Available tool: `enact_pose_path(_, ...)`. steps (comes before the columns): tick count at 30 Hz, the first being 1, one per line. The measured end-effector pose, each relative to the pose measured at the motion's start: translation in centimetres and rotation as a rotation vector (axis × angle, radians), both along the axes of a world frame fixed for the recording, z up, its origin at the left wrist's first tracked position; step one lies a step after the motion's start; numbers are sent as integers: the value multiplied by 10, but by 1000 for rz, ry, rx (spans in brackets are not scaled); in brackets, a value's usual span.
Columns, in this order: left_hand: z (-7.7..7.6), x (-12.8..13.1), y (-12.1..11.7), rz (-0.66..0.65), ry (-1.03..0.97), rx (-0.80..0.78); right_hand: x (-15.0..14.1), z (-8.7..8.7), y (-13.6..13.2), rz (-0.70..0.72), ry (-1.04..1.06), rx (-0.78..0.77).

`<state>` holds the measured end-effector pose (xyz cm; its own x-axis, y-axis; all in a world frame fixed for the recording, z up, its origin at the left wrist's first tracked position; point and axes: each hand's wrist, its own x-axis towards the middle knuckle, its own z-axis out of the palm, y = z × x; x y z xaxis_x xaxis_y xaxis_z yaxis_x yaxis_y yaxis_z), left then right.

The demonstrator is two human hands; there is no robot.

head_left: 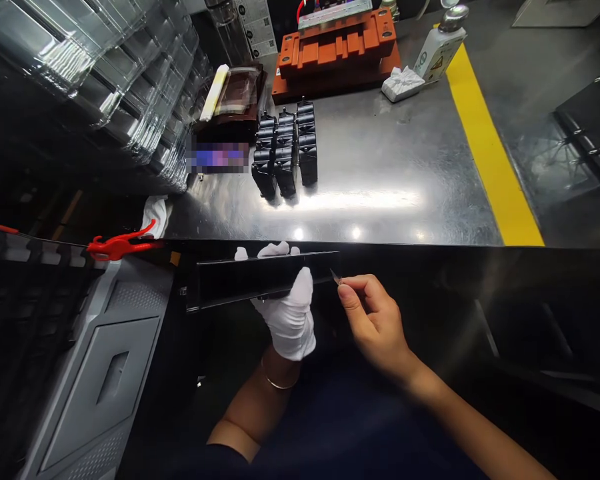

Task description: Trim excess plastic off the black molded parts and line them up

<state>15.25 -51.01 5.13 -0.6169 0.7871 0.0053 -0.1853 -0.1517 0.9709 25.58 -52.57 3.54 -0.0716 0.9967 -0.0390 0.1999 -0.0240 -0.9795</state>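
Note:
My left hand (291, 320), in a white glove, grips a long, glossy black plastic part (245, 279) from below. Its thumb lies over the near edge, and gloved fingertips show beyond the far edge. The part is held in front of the workbench, close to the bench edge. Bare, my right hand (375, 313) pinches a small pointed blade (335, 276) between thumb and forefinger. The blade tip points up and left, close to the part's right end; whether they touch I cannot tell. Several black moulded parts (285, 150) stand in rows on the metal bench.
Stacked clear plastic trays (145, 80) rise at the left. An orange-red fixture (337, 50) sits at the back, with a white dispenser bottle (440, 53) and folded white cloth (403, 84) beside it. Yellow tape (490, 147) crosses the bench. A red air gun (123, 245) hangs left.

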Motion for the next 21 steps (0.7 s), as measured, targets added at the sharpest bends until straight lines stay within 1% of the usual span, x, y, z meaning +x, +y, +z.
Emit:
enact_pose_path(2,3,0,-1,57,18,89,2,-8,1,-24,0,3)
enact_pose_path(3,5,-2,-2,64,18,119,5,-15,2,-52,-9,-1)
enact_pose_path(7,21,-21,-3,99,-63,198,25,-44,7,-231,-113,-20)
enact_pose_path(8,24,-28,-2,102,-92,204,30,-47,8,-231,-121,-22)
enact_pose_path(9,26,-33,-2,87,-126,184,33,-47,8,-199,-115,-14)
enact_pose_path(11,26,-39,-1,43,-196,101,35,-39,9,-106,-97,39)
enact_pose_path(13,20,-39,0,13,-262,28,32,-23,11,-8,-86,155)
enact_pose_path(16,10,-31,-2,-6,-335,17,26,-2,16,117,-76,345)
enact_pose_path(18,7,-28,-4,-14,-353,27,24,4,18,188,-55,417)
enact_pose_path(21,6,-28,-6,-13,-317,24,23,4,20,252,-18,469)
